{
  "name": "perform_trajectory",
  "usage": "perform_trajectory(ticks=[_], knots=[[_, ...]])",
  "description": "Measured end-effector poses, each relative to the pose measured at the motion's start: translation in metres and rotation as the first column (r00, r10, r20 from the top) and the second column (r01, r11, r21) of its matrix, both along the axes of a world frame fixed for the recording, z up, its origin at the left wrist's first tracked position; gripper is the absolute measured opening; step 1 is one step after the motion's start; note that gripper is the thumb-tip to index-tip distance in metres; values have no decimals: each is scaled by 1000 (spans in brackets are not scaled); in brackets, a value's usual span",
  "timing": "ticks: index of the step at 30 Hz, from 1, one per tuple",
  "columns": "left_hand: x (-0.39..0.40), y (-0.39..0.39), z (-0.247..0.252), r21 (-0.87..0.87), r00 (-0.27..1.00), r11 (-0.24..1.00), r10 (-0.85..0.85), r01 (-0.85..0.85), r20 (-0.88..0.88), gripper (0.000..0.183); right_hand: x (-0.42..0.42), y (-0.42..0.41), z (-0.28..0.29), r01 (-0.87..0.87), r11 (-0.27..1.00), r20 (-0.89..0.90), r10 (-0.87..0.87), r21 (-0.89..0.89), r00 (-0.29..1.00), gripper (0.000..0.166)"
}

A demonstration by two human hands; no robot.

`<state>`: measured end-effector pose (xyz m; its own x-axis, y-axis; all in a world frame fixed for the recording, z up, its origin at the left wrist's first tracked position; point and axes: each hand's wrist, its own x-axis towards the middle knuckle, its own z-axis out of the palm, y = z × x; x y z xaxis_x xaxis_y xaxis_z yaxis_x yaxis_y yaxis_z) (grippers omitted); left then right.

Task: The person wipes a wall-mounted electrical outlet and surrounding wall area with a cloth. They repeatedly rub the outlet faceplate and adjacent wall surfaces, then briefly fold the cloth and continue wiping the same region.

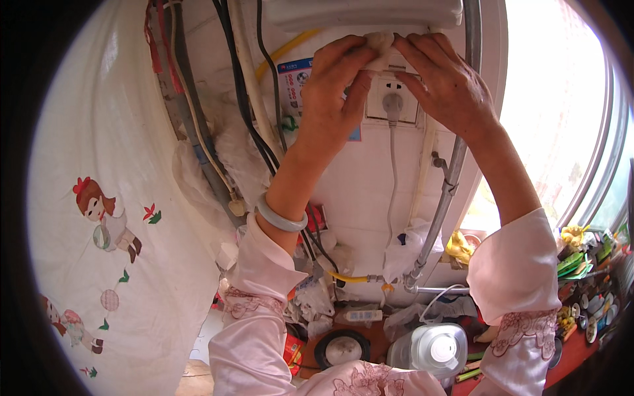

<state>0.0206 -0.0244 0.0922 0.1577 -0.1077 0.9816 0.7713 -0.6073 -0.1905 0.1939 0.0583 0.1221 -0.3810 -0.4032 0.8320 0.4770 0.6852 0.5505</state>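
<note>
Both arms are raised to the tiled wall. My left hand [337, 84] pinches a crumpled whitish cloth or tissue [380, 48] against the upper part of a white wall socket plate [374, 108]. My right hand [448, 84] is at the plate's upper right, its fingertips beside the cloth and its thumb over the plate. Whether it grips anything is hidden. Below the thumb, a grey plug [393, 103] sits in the lower socket, and its cord [393, 163] hangs straight down. A printed card [292, 81] on the wall is partly behind my left hand.
A white appliance [364, 12] overhangs the hands. A metal pipe [450, 168] runs down at right, near a bright window [550, 99]. Black cables [242, 99] hang at left beside a white curtain [163, 262]. Below stand a clear plastic jug [428, 346] and a black-rimmed round object [343, 349].
</note>
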Motion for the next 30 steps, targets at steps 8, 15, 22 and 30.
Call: perform_trajectory(ticks=[8,15,22,30], knots=[[-3,19,5,303,929,926,299,-226,-220,35,2,5,-2,37,998,-24,-38,-60,999,46],[5,16,-10,377,887,880,395,-290,-239,32,2,8,-4,32,998,-34,-33,-47,999,48],[0,4,-10,198,978,971,160,-132,-132,30,5,8,-3,56,996,-31,-58,-74,998,47],[9,12,-9,203,942,956,255,-212,-219,29,5,10,-4,4,993,-7,-5,-114,1000,43]])
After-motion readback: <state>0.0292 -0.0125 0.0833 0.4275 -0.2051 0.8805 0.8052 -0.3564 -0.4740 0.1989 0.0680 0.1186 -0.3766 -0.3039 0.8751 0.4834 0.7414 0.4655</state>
